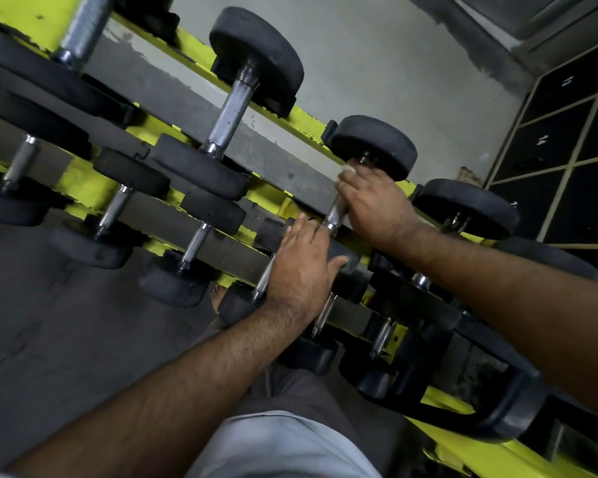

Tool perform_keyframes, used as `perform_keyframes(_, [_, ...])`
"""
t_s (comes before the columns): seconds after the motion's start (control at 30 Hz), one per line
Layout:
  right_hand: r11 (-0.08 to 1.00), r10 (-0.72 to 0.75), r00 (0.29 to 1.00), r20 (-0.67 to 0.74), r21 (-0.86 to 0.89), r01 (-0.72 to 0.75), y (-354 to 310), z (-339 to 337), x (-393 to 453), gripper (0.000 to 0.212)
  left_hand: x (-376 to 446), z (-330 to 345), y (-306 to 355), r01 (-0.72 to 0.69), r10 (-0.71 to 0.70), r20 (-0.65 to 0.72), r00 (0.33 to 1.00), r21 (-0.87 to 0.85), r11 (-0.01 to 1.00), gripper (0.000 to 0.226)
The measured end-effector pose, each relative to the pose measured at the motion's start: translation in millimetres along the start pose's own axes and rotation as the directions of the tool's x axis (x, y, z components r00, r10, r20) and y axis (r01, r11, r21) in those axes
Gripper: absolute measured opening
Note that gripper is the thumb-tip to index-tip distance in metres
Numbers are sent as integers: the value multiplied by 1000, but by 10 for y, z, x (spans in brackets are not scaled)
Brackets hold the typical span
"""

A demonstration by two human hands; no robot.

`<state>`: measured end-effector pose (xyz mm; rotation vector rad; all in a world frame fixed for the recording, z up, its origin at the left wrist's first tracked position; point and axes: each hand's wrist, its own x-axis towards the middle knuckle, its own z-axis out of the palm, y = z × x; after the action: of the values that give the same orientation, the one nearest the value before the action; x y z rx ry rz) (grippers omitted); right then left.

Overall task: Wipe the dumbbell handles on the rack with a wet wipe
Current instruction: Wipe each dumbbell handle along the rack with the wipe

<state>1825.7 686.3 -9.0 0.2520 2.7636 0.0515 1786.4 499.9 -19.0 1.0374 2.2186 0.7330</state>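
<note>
A yellow and grey rack (273, 198) runs diagonally and carries several black dumbbells with steel handles. My right hand (373, 205) grips the handle (335, 213) of a dumbbell on the upper tier, below its far black head (373, 143). A bit of white wet wipe (347, 169) shows at my fingertips against that handle. My left hand (302, 263) lies flat with straight fingers on the near head of the same dumbbell, which it mostly hides.
More dumbbells fill both tiers to the left (228, 108) and right (463, 208). Dark numbered lockers (549, 143) stand at the far right. A grey wall lies behind the rack, a dark floor (49, 322) to the left. My foot shows under the lower tier.
</note>
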Motion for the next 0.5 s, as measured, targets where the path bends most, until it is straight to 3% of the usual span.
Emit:
perform_keyframes(0.1, [968, -239, 971, -12, 72, 239, -51, 59, -66, 35, 12, -15, -10, -12, 11, 5, 1000, 27, 1000, 67])
perform_keyframes(0.23, [989, -54, 990, -132, 127, 71, 149, 20, -82, 38, 20, -29, -17, -15, 15, 3, 1000, 23, 1000, 66])
perform_keyframes(0.37, [937, -298, 946, -126, 150, 315, -130, 50, -163, 36, 38, -57, -33, -8, 9, 18, 1000, -23, 1000, 61])
perform_keyframes(0.5, [952, -224, 971, -81, 193, 236, -159, -87, -130, 27, 60, -114, -100, 8, -5, 43, 999, -66, 998, 59])
